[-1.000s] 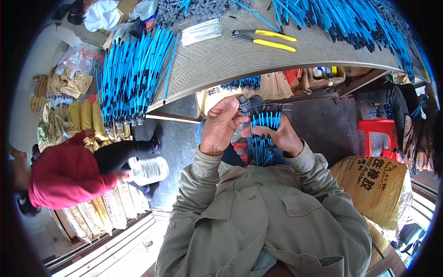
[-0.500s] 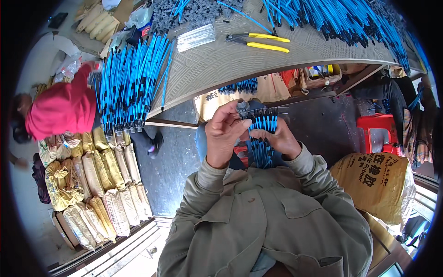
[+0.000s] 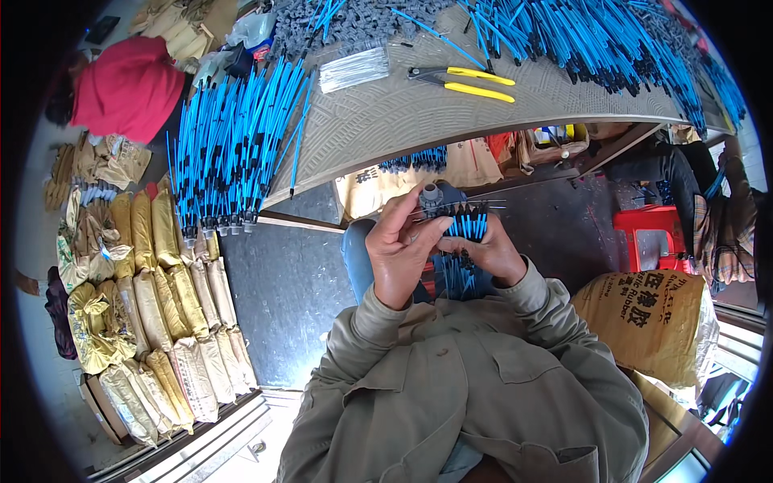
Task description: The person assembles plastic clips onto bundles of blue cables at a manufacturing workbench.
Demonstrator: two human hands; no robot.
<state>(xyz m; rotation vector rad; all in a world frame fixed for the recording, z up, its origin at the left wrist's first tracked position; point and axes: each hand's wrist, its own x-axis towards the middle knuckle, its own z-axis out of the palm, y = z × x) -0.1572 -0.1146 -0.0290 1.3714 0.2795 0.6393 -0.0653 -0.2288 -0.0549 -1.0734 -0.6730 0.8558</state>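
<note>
My left hand (image 3: 398, 251) is closed, thumb and fingers pinching around a grey plastic fitting (image 3: 432, 193) with a round open top. Thin metal wires (image 3: 487, 203) run sideways past the fitting, just above the black ends of a bundle of blue tubes (image 3: 469, 225). My right hand (image 3: 495, 251) is wrapped round that bundle, its thumb lying across the front of the tubes. The lower part of the bundle hangs down towards my lap. My left thumb tip meets the bundle's left side; the fingers behind the fitting are partly hidden.
Ahead stands a table (image 3: 354, 133) with yellow-handled pliers (image 3: 475, 83), a stack of thin wires (image 3: 354, 70), grey fittings (image 3: 346, 28) and heaps of blue tubes (image 3: 564, 36). Filled sacks (image 3: 161, 306) lie left, near a person in red (image 3: 129, 88). A red stool (image 3: 644, 233) and a sack (image 3: 644, 322) stand right.
Both hands and the bundle have shifted slightly, and the grey fitting now shows its open top more. The person in red has moved further back. My view has tilted a little.
</note>
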